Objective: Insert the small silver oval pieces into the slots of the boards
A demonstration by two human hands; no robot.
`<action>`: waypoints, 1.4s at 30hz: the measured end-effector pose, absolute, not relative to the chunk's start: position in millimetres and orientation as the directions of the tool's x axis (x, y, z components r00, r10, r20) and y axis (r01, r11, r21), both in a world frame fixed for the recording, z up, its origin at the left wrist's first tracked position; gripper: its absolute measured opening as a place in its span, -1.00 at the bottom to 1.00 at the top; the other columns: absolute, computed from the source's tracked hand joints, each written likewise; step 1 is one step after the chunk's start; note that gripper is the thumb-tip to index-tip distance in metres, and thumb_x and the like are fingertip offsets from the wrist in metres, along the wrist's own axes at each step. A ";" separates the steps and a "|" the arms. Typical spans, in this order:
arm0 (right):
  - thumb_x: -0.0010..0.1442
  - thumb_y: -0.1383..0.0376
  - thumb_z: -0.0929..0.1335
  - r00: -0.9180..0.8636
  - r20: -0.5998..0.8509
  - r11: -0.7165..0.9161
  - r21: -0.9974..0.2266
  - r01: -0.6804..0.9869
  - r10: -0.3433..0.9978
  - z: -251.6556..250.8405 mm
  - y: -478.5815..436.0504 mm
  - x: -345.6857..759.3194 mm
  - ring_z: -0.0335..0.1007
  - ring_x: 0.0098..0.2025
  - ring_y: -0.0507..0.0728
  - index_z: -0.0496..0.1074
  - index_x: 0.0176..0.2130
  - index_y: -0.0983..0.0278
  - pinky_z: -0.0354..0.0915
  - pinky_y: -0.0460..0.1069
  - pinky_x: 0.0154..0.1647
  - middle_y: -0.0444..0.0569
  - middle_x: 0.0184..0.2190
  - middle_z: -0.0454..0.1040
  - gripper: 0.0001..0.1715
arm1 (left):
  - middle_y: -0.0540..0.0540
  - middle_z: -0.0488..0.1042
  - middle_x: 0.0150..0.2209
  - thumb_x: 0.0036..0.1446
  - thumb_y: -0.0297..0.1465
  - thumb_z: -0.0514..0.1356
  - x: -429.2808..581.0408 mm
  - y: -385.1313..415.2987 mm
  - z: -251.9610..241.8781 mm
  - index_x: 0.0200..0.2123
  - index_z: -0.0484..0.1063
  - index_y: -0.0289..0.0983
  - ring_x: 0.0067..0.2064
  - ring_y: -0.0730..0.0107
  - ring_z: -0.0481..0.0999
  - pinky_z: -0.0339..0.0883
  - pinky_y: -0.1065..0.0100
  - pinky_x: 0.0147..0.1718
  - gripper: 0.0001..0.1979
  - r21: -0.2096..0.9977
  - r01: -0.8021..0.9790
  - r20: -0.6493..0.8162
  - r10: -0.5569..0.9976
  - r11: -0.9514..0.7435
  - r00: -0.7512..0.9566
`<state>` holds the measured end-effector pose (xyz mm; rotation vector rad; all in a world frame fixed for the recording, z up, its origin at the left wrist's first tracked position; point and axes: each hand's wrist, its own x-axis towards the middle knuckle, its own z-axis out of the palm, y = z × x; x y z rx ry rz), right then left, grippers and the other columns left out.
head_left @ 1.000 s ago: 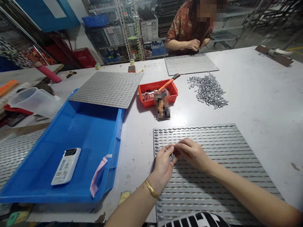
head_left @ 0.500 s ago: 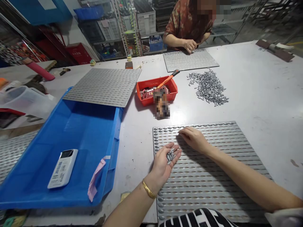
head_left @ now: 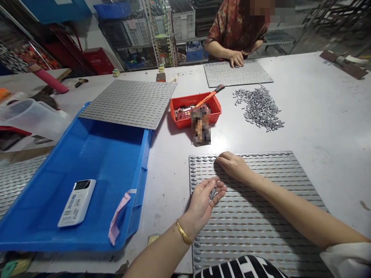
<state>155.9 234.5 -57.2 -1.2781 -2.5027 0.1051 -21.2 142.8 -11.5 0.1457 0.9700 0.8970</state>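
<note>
My left hand (head_left: pixel 204 195) is cupped palm up around several small silver oval metal pieces (head_left: pixel 213 194), its thumb bent over them. My right hand (head_left: pixel 232 165) reaches down to the upper rows of a grey slotted board (head_left: pixel 261 216), fingertips pinched together. Whatever those fingertips hold is hidden behind the hand. Similar oval pieces sit in the slots along the board's top row and left column, and in part of the second row. Both hands are over the board, the left one nearer to me.
A loose pile of silver oval pieces (head_left: pixel 262 108) lies beyond the board. Left of it stands a red tray (head_left: pixel 181 123) with tools. A blue bin (head_left: pixel 110 154) holds a white device (head_left: pixel 77 202), and another slotted board (head_left: pixel 130 102) rests across its rim. Opposite, a co-worker's hand (head_left: pixel 236 58) touches another board (head_left: pixel 240 75).
My right hand has shifted slightly left along the upper rows. My left thumb has closed further over the pieces. The co-worker's hand is flatter on its board. The view has shifted slightly.
</note>
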 end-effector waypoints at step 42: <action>0.29 0.35 0.26 -0.401 0.321 0.495 -0.723 0.482 0.858 -23.0 154.5 143.9 0.37 -0.27 0.10 0.44 -0.13 0.21 0.34 -0.01 -0.30 0.02 -0.30 0.44 -0.80 | -0.17 0.51 -0.19 0.06 -0.28 0.29 -17.5 134.5 -11.0 -0.25 0.56 -0.33 -0.17 0.34 0.46 0.42 0.33 -0.20 -0.76 0.642 -0.489 -0.544 0.800 0.590 0.251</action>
